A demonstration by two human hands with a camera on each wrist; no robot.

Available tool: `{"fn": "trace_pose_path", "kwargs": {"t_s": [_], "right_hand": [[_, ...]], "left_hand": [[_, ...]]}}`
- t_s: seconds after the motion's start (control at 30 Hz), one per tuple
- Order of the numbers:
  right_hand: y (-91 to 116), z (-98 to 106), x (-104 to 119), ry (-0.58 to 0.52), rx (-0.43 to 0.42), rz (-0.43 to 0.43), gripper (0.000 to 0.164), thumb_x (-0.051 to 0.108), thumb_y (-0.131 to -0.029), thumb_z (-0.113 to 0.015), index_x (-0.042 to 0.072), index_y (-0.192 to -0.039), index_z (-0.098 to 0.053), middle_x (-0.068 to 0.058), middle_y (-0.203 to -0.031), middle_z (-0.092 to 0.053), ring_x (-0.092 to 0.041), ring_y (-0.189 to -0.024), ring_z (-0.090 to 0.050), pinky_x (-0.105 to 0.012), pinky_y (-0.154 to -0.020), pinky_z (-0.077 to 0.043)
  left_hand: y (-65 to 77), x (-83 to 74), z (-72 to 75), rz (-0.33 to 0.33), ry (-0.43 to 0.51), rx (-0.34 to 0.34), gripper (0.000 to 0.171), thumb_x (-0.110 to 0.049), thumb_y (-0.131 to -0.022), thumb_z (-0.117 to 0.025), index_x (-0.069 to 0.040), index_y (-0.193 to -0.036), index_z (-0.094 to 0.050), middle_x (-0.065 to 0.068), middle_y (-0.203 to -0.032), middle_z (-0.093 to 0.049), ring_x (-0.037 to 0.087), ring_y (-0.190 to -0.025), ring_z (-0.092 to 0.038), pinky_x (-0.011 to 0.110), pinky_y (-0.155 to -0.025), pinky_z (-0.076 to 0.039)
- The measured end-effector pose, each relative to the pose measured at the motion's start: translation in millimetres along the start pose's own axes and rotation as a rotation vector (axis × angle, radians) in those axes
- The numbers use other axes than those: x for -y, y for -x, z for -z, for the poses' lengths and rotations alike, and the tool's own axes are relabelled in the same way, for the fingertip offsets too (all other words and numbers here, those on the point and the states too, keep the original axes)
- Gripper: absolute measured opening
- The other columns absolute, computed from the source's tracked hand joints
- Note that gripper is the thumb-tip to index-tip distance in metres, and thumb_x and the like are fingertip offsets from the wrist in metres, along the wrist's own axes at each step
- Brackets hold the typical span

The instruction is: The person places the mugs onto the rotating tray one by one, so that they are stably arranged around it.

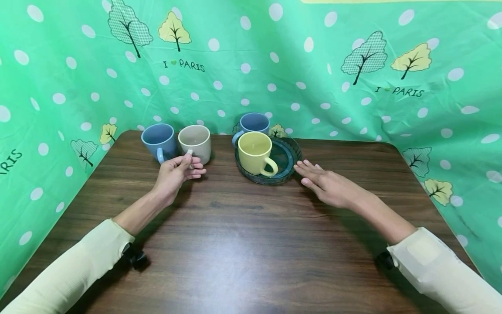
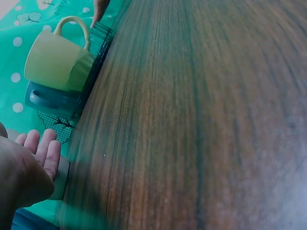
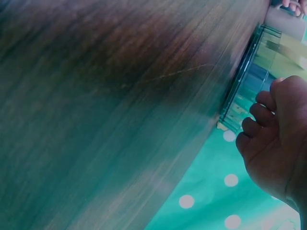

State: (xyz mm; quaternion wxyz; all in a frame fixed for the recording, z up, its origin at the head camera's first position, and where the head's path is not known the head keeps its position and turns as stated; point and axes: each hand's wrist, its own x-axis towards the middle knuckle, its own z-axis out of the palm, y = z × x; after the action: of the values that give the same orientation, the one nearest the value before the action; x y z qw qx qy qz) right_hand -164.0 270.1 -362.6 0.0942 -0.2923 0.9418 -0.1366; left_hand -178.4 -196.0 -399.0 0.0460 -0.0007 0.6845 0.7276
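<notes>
My left hand (image 1: 174, 174) pinches the handle of a pale grey mug (image 1: 195, 141) between thumb and index finger, the other fingers held out along its lower side. Beside that mug on the left stands a blue mug (image 1: 158, 138). A yellow mug (image 1: 254, 150) sits upright in a round, dark glass dish (image 1: 284, 159). Behind it is a second blue mug (image 1: 255, 121), partly hidden by the yellow one. At the dish's right rim are the straight fingertips of my right hand (image 1: 327, 185), palm down. The right wrist view shows this hand (image 3: 273, 139) next to the see-through dish wall (image 3: 244, 72).
The mugs and dish stand near the back edge of the dark wooden table (image 1: 235, 235). A green curtain (image 1: 251, 61) with white dots and printed trees hangs right behind and along both sides.
</notes>
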Motion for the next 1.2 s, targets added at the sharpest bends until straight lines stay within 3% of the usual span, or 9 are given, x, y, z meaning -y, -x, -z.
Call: {"fn": "trace_pose_path", "kwargs": {"t_s": [0.4,0.63,0.8,1.0,1.2], "right_hand": [[0.7,1.6,-0.2,0.024,-0.007,-0.013,0.057,0.038,-0.125,-0.041,0.013,-0.176,-0.04,-0.013,-0.184,-0.036,-0.043,-0.174,-0.027,-0.07,-0.139,-0.029],[-0.6,4.8,-1.7,0.12,-0.186,0.011,0.049,0.029,-0.121,-0.056,0.008,-0.165,-0.058,-0.019,-0.173,-0.053,-0.04,-0.164,-0.048,-0.07,-0.123,-0.051],[-6.1,6.7,-10.3,0.122,-0.275,0.012,0.043,0.02,-0.119,-0.058,0.003,-0.159,-0.064,-0.025,-0.166,-0.059,-0.044,-0.155,-0.059,-0.07,-0.119,-0.053],[-13.9,7.7,-19.8,0.13,-0.248,-0.025,0.048,0.023,-0.121,-0.053,0.0,-0.163,-0.057,-0.026,-0.167,-0.058,-0.049,-0.153,-0.058,-0.07,-0.122,-0.051],[-23.9,8.2,-28.1,0.118,-0.168,-0.067,0.056,0.032,-0.124,-0.046,0.0,-0.17,-0.045,-0.026,-0.176,-0.046,-0.046,-0.164,-0.046,-0.068,-0.132,-0.042]], "left_hand": [[-0.9,-2.8,2.5,0.022,-0.01,0.02,0.057,-0.035,-0.122,-0.05,0.016,-0.143,-0.06,-0.001,-0.105,-0.083,0.009,-0.098,-0.085,0.026,-0.095,-0.069],[-2.5,-3.2,7.6,0.025,-0.001,0.064,0.053,-0.034,-0.122,-0.05,0.015,-0.137,-0.062,-0.003,-0.104,-0.082,0.01,-0.1,-0.085,0.028,-0.096,-0.069],[-2.7,-3.8,6.9,0.02,0.049,0.07,0.041,-0.032,-0.122,-0.05,0.005,-0.124,-0.068,-0.003,-0.102,-0.082,0.011,-0.098,-0.085,0.028,-0.093,-0.069],[-2.2,-3.5,5.8,0.028,0.112,0.046,0.031,-0.028,-0.121,-0.053,-0.006,-0.11,-0.073,-0.004,-0.098,-0.083,0.009,-0.091,-0.083,0.025,-0.086,-0.068],[-2.1,-1.3,7.2,0.011,0.146,0.041,0.031,-0.024,-0.121,-0.051,-0.011,-0.103,-0.073,-0.003,-0.096,-0.082,0.01,-0.088,-0.082,0.025,-0.085,-0.068]]}}
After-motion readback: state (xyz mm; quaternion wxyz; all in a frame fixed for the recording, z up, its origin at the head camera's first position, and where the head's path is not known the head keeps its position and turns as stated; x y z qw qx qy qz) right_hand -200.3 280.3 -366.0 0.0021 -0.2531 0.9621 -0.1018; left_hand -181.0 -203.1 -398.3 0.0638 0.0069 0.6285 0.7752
